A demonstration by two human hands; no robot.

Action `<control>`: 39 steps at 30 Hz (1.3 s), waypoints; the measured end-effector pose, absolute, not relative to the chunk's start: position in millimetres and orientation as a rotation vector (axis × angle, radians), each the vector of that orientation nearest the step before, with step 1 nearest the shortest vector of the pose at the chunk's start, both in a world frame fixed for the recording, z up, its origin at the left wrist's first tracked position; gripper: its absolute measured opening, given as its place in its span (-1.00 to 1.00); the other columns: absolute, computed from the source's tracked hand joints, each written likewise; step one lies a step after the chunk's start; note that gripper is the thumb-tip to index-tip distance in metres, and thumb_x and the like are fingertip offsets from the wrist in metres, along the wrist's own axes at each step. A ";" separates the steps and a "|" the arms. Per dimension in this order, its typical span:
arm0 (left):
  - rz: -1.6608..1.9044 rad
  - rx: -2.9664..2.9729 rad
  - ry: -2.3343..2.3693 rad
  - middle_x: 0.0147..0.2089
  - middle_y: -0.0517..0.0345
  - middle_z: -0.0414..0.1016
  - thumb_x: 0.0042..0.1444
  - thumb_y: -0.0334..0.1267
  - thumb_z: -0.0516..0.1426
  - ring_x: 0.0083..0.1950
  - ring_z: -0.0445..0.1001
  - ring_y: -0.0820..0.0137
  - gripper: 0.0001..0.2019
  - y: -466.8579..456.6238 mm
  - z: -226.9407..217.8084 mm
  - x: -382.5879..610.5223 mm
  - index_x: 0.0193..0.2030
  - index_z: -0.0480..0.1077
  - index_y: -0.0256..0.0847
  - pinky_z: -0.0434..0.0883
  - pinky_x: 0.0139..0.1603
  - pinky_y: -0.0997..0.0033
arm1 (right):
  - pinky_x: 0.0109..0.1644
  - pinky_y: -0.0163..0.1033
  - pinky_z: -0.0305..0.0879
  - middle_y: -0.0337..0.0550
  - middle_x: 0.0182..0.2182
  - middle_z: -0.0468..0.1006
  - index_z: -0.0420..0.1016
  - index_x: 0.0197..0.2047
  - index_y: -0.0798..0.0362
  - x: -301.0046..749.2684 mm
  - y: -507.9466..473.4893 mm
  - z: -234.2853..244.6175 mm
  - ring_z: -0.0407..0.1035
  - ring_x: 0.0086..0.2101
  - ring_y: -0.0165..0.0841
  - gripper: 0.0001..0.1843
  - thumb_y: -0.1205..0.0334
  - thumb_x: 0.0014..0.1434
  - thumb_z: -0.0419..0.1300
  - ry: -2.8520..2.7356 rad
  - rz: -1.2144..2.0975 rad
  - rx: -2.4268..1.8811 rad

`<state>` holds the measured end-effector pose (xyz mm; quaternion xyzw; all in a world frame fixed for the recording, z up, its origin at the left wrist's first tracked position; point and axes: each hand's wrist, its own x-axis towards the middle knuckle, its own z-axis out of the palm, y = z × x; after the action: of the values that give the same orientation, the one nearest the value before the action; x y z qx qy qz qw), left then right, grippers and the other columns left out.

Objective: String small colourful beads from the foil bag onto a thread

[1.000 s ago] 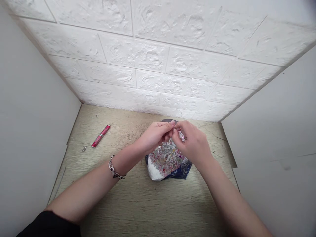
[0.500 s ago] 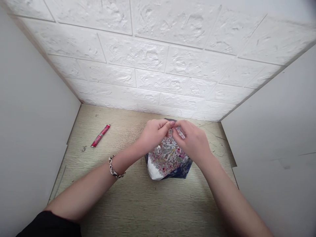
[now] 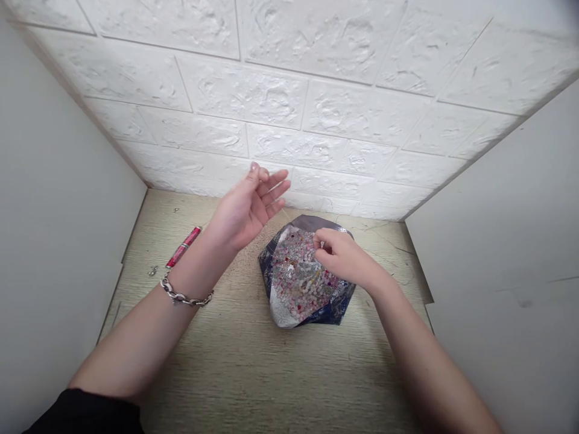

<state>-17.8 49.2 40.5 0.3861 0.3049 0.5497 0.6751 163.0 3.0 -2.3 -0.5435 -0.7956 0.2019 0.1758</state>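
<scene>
My left hand (image 3: pixel 248 208) is raised to the upper left of the bead bag, palm partly turned up. Its thumb and index finger press together while the other fingers stretch out; whatever is in the pinch is too small to tell. Over the right part of a heap of small beads (image 3: pixel 301 289), pink, white, clear and red, hovers my right hand (image 3: pixel 340 254). Thumb and forefinger are closed in a pinch, and I cannot make out what they hold. The beads lie in an opened dark blue plastic bag (image 3: pixel 332 314) with a silvery-white inside.
A red tube-shaped packet (image 3: pixel 183 247) lies at the left, with a small shiny metal piece (image 3: pixel 154 271) near it. Fine threads (image 3: pixel 398 244) are on the tabletop (image 3: pixel 253 367) at the right. A white brick-patterned wall (image 3: pixel 280 96) stands behind; pale panels flank both sides.
My left hand has parted from the right and moved up and left, its palm turning up. My right hand stays over the beads, slightly lower, and more of the bag shows.
</scene>
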 end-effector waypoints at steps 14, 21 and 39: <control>1.533 0.840 0.479 -0.73 0.35 -0.07 0.18 -0.27 -0.12 -0.62 -0.08 0.58 -0.74 57.4 82.9 -79.6 -0.54 0.13 -0.17 0.17 -0.50 0.65 | -0.43 -0.31 -0.03 -0.14 -0.49 0.31 0.09 -0.55 0.09 180.2 12.4 -25.2 0.12 -0.50 -0.45 -0.94 0.34 -0.07 -0.09 -2.438 0.379 -1.817; 1.688 1.069 0.811 -0.62 0.26 -0.32 0.09 -0.24 -0.10 -0.58 -0.30 0.49 -0.80 61.6 85.5 -98.9 -0.54 0.06 -0.14 -0.18 -0.63 0.47 | -0.46 -0.32 -0.06 -0.18 -0.54 0.29 0.07 -0.59 0.09 180.6 10.7 -19.8 0.09 -0.53 -0.47 -0.90 0.34 -0.08 -0.10 -2.432 0.419 -1.793; 0.151 2.187 0.840 -0.54 0.21 0.34 -0.01 -0.07 -0.01 -0.52 0.21 0.52 -0.71 37.2 9.7 -3.1 -0.42 0.42 -0.23 0.10 -0.49 0.51 | -0.39 -0.35 0.11 -0.24 -0.47 0.35 0.36 -0.39 0.10 168.1 5.5 4.4 0.16 -0.47 -0.49 -0.79 0.14 0.03 0.03 -1.798 1.048 -1.384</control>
<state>-3.1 37.2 9.7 0.8591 0.3301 0.0592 0.3865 168.1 5.5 4.4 -0.5253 -0.6827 0.3979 0.3157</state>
